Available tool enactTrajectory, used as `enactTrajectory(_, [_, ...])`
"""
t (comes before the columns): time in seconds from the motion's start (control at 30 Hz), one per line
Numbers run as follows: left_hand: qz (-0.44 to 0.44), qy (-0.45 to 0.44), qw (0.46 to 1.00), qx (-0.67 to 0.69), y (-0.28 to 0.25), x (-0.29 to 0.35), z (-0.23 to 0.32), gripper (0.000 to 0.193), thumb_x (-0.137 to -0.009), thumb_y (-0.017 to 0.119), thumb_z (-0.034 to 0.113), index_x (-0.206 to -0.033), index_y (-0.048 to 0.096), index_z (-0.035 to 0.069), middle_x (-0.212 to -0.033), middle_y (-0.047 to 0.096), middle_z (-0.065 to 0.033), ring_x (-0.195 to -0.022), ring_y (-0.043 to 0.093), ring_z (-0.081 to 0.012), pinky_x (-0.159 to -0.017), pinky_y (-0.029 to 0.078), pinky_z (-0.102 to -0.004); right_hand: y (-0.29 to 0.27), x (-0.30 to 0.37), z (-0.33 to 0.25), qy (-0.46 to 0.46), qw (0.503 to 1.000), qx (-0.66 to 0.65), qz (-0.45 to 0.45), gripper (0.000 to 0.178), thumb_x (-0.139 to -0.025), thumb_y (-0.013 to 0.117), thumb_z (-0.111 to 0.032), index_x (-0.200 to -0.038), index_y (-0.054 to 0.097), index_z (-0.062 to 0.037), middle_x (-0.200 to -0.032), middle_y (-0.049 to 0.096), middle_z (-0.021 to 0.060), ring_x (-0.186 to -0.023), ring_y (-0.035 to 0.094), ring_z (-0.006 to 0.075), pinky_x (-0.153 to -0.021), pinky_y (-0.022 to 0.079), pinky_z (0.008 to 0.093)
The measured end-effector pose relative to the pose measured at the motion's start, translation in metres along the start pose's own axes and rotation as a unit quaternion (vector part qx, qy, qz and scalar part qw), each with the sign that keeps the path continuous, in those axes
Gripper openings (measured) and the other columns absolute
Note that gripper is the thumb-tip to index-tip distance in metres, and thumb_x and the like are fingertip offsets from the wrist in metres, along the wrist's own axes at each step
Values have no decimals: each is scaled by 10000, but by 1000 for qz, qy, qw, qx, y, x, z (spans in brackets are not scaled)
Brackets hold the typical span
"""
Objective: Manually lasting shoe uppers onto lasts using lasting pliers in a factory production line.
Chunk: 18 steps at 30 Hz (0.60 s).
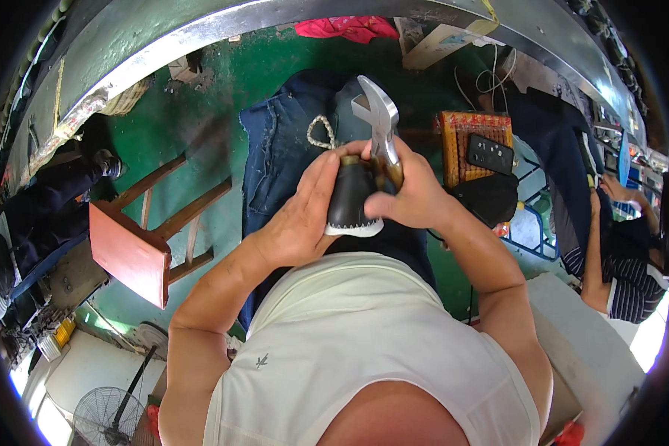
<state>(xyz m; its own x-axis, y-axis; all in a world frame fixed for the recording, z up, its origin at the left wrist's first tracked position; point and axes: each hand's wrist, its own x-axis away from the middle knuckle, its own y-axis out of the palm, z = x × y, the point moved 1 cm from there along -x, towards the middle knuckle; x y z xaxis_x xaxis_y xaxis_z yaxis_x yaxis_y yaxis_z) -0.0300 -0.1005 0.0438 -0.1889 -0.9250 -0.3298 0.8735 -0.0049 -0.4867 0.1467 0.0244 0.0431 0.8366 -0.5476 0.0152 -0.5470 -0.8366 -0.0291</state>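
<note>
Between my hands, over my lap, is a black shoe upper (347,195) that looks stretched over a shoe last. Its near end shows a jagged white edge (354,228). My left hand (311,199) wraps the upper's left side, fingers pointing away from me. On the other side, my right hand (418,192) is closed round the handle of metal lasting pliers (380,111), whose curved head points away from me. My right thumb, slightly blurred, lies against the upper. A braided cord loop (320,132) lies just beyond my left fingertips, on dark blue denim (271,152) covering my legs.
At the left stands a wooden stool with a reddish top (130,256). A woven-topped blue-framed stool (459,167) at right bears a black handset (490,154) and black cloth (487,199). A metal-edged bench (201,33) curves across the far side. Another person (609,271) sits far right.
</note>
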Motion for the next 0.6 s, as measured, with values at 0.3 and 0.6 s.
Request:
enactTrajectory(0.3, [-27, -155, 986, 53, 23, 24, -32, 1141, -796, 808, 33, -1612, 11, 56, -1585, 264, -291, -1477, 296, -451, -1158, 384, -435, -1, 1, -22, -41, 973, 221, -53, 916, -665, 916, -271, -1378, 402, -14, -1195, 620, 222, -1099, 652, 392, -918, 527, 430])
enactTrajectory(0.6, [122, -309, 912, 240, 19, 12, -44, 684, -910, 770, 250, -1455, 452, -12, -1390, 560, -188, -1255, 562, -240, -1067, 447, -356, -8, -23, 16, 32, 971, 195, 133, 820, -715, 916, -327, -1281, 468, 60, -1137, 669, 226, -1029, 693, 296, -900, 541, 390])
